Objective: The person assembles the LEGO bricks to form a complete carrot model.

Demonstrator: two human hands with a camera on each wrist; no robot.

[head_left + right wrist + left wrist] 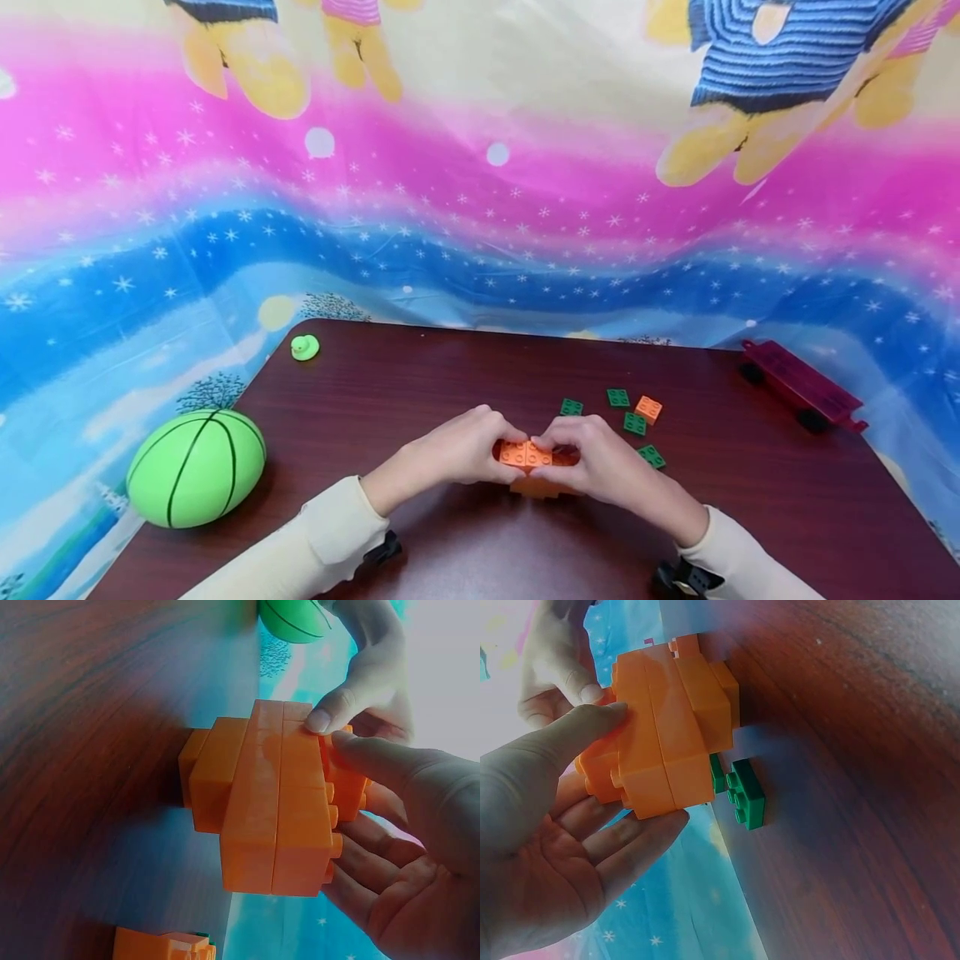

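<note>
A stepped build of orange toy building bricks (536, 485) stands on the table in front of the person, narrower at its foot and wider above. On its top sit orange studded bricks (527, 454), side by side. From the left, the left hand (468, 447) pinches these upper bricks, its thumb along the near face and its fingers behind. The right hand (596, 462) holds them the same way from the right. In both wrist views the thumb tips nearly meet over the orange build (656, 727). The undersides of the held bricks are partly hidden by the hands.
Loose green bricks (635, 423) and an orange brick (648, 408) lie beyond the right hand. A green ball (197, 468) rests at the table's left edge, a small green toy (304, 347) at the far left corner. A dark red wheeled toy (802, 382) stands at the far right.
</note>
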